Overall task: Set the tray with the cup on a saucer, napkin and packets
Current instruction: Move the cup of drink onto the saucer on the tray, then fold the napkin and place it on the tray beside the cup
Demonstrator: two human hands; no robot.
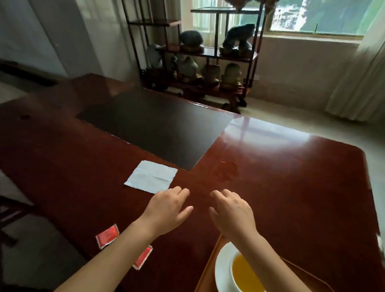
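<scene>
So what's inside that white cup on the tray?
The white cup holds a yellow-orange liquid, filling it well up. The right forearm crosses above its far rim, so that edge and the bottom are hidden.

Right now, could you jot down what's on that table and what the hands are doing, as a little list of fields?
surface: glossy dark red table
tray: orange, near edge, lower right
saucer: white, on the tray
cup: white, on the saucer, holds yellow liquid
napkin: white, folded flat on the table, off the tray
packets: two red, on the table at left, one clear, one partly under the left forearm
left hand: open, empty, just short of the napkin
right hand: open, empty, beyond the tray
left to do: napkin and packets onto the tray
</scene>
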